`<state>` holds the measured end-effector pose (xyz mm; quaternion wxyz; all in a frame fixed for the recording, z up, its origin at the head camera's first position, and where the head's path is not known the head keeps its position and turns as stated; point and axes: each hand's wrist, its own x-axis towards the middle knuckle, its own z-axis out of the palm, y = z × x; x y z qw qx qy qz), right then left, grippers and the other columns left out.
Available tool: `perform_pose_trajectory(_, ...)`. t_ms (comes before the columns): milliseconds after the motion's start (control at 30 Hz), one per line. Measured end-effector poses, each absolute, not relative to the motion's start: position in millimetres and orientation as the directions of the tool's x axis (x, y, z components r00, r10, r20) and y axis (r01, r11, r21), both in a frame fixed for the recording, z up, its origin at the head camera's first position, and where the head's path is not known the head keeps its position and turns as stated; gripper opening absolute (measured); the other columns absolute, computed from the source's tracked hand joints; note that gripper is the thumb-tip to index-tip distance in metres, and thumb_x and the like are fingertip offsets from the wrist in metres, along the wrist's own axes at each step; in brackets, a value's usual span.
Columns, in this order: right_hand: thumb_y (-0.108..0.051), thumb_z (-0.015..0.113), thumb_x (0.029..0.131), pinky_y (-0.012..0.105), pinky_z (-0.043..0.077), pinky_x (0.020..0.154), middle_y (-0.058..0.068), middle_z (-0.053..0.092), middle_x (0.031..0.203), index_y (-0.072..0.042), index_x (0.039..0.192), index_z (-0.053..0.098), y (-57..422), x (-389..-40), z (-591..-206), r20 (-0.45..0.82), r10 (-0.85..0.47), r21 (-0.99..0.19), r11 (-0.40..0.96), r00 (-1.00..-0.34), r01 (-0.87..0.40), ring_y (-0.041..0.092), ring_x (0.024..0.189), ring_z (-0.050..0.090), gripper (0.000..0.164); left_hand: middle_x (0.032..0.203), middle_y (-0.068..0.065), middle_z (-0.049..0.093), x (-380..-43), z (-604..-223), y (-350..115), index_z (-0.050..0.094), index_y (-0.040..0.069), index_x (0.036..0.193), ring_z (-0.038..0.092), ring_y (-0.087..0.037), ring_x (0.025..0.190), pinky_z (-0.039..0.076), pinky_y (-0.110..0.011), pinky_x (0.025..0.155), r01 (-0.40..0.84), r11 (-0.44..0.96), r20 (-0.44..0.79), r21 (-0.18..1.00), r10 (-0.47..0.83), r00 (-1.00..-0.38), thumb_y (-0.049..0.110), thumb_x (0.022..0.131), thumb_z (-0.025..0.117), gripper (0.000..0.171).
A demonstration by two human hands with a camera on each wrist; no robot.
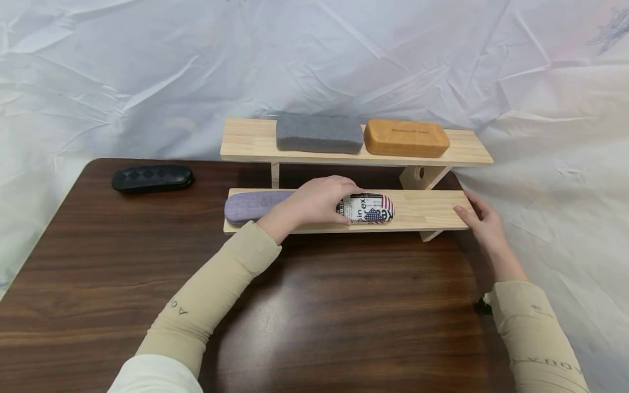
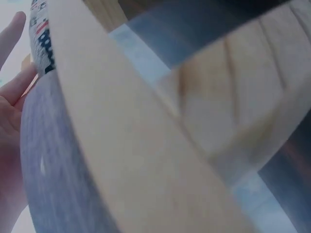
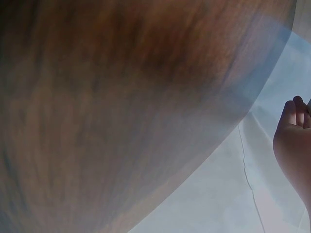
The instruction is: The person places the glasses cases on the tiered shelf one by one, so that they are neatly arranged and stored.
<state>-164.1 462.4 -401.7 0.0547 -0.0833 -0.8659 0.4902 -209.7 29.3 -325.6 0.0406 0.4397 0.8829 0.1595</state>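
Observation:
A two-tier wooden shelf (image 1: 422,212) stands on the table. My left hand (image 1: 321,199) spans the patterned glasses case (image 1: 378,209) on the lower tier, thumb on its near side and fingers on its far side. Left of it lies a purple glasses case (image 1: 253,206), partly behind my left wrist; the left wrist view shows this purple case (image 2: 58,155) close up. My right hand (image 1: 486,221) holds the right end of the lower tier, thumb on top. Only part of the right hand (image 3: 294,145) shows in the right wrist view.
On the upper tier sit a grey glasses case (image 1: 319,134) and an orange-brown one (image 1: 407,138). A black glasses case (image 1: 152,178) lies on the dark wooden table (image 1: 344,316), left of the shelf. Pale sheeting (image 1: 295,60) hangs behind and to the right.

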Motion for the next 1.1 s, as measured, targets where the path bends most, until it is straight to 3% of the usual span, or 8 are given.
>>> perform_pose_trajectory(300, -0.026, 0.064, 0.108, -0.002, 0.041, 0.093, 0.017, 0.029, 0.174, -0.006, 0.167, 0.031, 463, -164, -403, 0.008, 0.201, -0.864, 0.495, -0.98, 0.095, -0.005, 0.132, 0.046, 0.071, 0.153, -0.004, 0.061, -204, -313, -5, 0.06, 0.014, 0.151, 0.053, -0.022, 0.147, 0.047, -0.042, 0.121, 0.76, 0.57, 0.099, 0.313, 0.776, -0.623, 0.038, 0.097, 0.08, 0.063)
perform_pose_trajectory(600, -0.024, 0.065, 0.107, -0.002, 0.041, 0.093, 0.014, 0.03, 0.174, -0.006, 0.167, 0.032, 464, -163, -401, 0.011, 0.205, -0.882, 0.463, -0.979, 0.087, -0.007, 0.13, 0.047, 0.071, 0.145, -0.01, 0.066, -195, -310, -65, 0.066, 0.009, 0.144, 0.058, -0.028, 0.141, 0.049, -0.049, 0.118, 0.766, 0.573, 0.229, 0.291, 0.736, -0.637, 0.032, 0.099, 0.078, 0.052)
perform_pose_trajectory(1100, -0.022, 0.065, 0.107, -0.001, 0.042, 0.091, 0.006, 0.045, 0.164, -0.003, 0.165, 0.034, 463, -163, -401, 0.033, 0.205, -0.877, 0.474, -0.978, 0.07, -0.009, 0.118, 0.049, 0.069, 0.137, -0.016, 0.069, -177, -325, -178, 0.069, 0.007, 0.138, 0.063, -0.037, 0.13, 0.051, -0.058, 0.108, 0.632, 0.715, 0.346, 0.3, 0.535, -0.77, 0.017, 0.095, 0.081, 0.046)
